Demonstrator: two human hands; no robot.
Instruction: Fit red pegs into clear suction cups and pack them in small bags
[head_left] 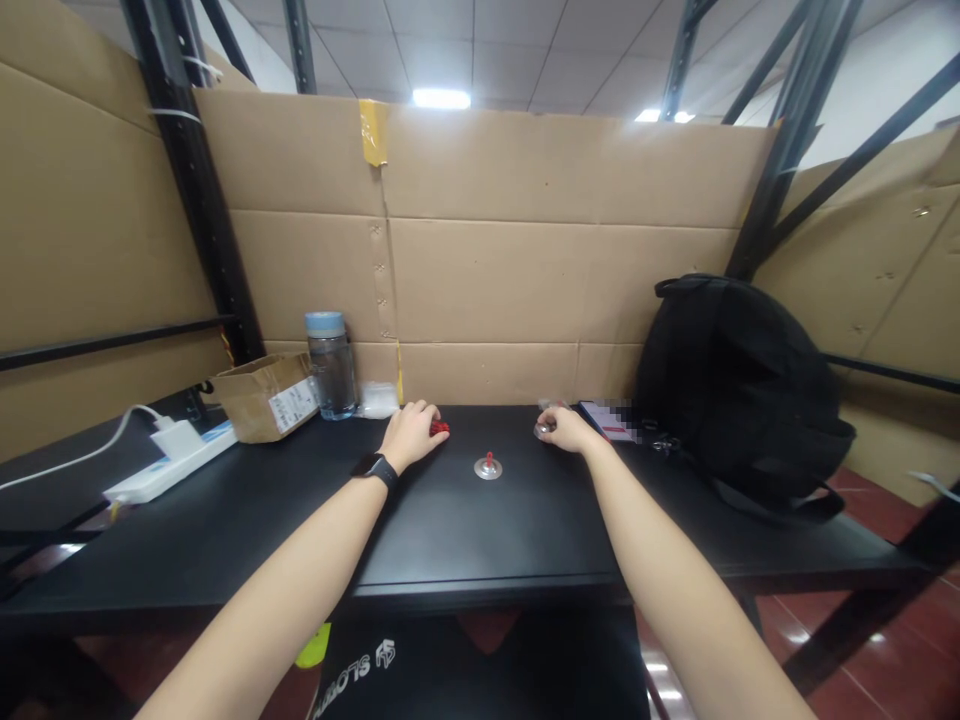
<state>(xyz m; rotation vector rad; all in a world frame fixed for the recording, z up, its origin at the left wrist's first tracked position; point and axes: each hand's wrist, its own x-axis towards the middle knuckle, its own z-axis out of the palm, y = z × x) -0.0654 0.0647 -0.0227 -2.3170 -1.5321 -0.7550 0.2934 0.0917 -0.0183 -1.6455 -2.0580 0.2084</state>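
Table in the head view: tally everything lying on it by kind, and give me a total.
Backpack: 1
Water bottle: 1
Cardboard box: 1
Power strip: 1
Charger: 1
White bag: 1
Silver disc with red knob: 1
Small red thing at the left hand: 1
Small shiny thing at the right hand: 1
Paper pad: 1
Total: 10

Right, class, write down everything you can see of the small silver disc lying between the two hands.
The disc is small, round and silvery, metal by its shine, with a red peg standing upright at its centre. It lies flat on the black table, between the left hand and the right hand; neither touches it.
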